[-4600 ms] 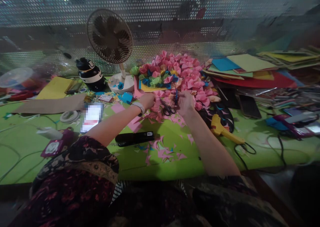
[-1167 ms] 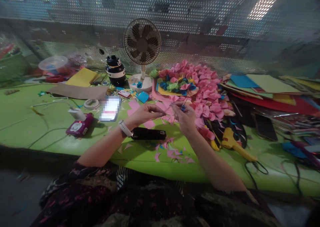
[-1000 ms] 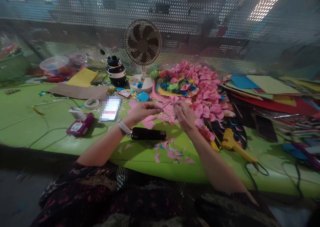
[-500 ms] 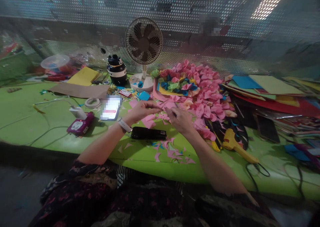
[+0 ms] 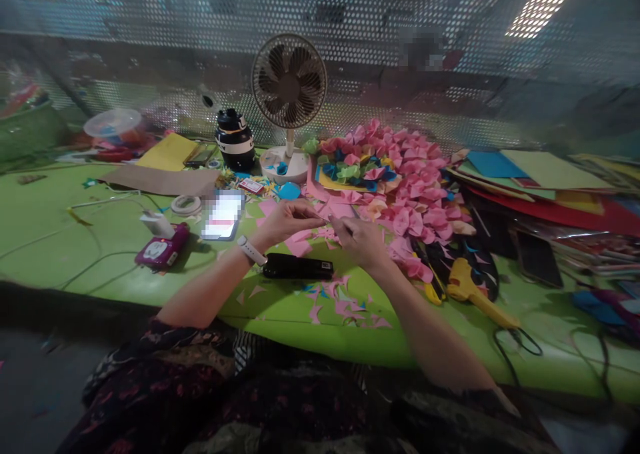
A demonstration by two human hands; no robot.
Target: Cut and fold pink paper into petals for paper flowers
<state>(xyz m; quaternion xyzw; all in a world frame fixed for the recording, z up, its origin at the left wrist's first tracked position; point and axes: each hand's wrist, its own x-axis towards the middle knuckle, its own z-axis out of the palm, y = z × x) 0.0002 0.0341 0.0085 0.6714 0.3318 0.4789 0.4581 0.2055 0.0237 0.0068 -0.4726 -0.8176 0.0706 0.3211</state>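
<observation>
My left hand, with a white watch band at the wrist, reaches in from the left, its fingers pinched together. My right hand is closed opposite it, thumb and forefinger meeting the left fingertips. What looks like a small piece of pink paper is pinched between them, mostly hidden by the fingers. Just beyond lie flat pink sheets. Below the hands, a black stapler rests on the green table. Pink and blue paper scraps are scattered in front of it.
Pink paper flowers are heaped at the back, right of a fan. A black jug, lit phone, tape roll and purple power socket stand left. On the right are a yellow glue gun and coloured sheets.
The fingertips of both hands have shifted slightly and come closer together around the small piece. The view has moved a little; the things on the table stay in place.
</observation>
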